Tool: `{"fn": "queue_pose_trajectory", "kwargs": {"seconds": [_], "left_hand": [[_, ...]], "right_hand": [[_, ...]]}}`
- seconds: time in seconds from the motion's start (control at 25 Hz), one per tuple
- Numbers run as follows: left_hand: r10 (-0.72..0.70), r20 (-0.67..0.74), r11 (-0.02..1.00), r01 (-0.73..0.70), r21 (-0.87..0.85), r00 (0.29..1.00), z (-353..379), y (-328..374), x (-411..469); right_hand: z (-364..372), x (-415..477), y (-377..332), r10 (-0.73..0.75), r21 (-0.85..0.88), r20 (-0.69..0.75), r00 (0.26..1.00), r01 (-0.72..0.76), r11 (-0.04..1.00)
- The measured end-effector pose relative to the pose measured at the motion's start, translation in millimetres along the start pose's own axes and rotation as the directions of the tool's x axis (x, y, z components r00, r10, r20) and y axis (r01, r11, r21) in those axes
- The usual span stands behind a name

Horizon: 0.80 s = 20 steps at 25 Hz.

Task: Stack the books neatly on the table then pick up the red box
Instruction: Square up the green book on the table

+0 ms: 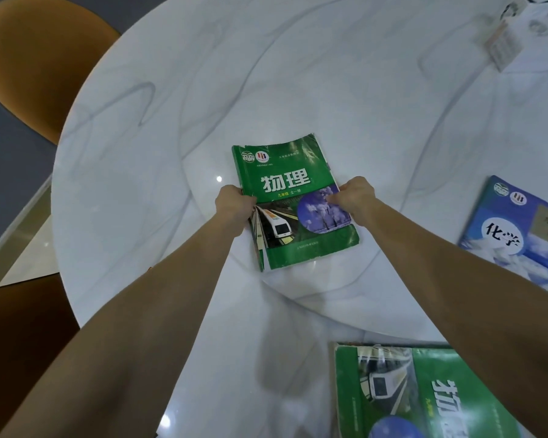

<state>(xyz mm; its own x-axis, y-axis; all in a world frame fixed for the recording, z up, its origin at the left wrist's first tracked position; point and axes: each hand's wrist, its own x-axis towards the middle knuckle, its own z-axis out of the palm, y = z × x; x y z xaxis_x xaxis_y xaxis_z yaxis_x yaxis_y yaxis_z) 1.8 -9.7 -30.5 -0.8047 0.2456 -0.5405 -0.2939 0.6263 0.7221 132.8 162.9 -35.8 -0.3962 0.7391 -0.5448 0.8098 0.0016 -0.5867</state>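
A green physics book (285, 184) lies flat near the middle of the round white marble table (171, 121). My left hand (234, 207) grips its left edge at the spine. My right hand (355, 197) holds its right edge, thumb on the cover. A second green physics book (424, 393) lies at the near edge, partly under my right forearm. A blue chemistry book (516, 232) rests at the right. No red box is in view.
Two orange-brown chairs stand at the left: one (35, 58) far, one (16, 343) near. A small pale packet (503, 45) and glassware (538, 14) sit at the table's far right.
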Motion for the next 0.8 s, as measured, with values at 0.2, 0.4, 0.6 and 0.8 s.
{"fn": "queue_pose_trajectory", "kwargs": {"seconds": [0.2,0.4,0.6,0.8], "left_hand": [[0.037,0.109,0.994,-0.026,-0.108,0.993,1,7,-7],[0.115,0.181,0.988,-0.095,-0.118,0.977,16,26,-15],[0.162,0.296,0.985,-0.135,-0.109,0.941,55,47,-28],[0.166,0.363,0.986,-0.156,-0.056,0.917,93,55,-33]], "right_hand": [[-9,-11,5,-0.002,0.093,-0.007,1.000,0.002,0.996],[-31,-22,24,-0.005,0.222,-0.057,0.998,0.018,0.975],[-70,-30,52,0.049,0.289,-0.145,0.988,-0.005,0.957],[-93,-33,83,0.129,0.301,-0.184,0.974,-0.070,0.951]]}}
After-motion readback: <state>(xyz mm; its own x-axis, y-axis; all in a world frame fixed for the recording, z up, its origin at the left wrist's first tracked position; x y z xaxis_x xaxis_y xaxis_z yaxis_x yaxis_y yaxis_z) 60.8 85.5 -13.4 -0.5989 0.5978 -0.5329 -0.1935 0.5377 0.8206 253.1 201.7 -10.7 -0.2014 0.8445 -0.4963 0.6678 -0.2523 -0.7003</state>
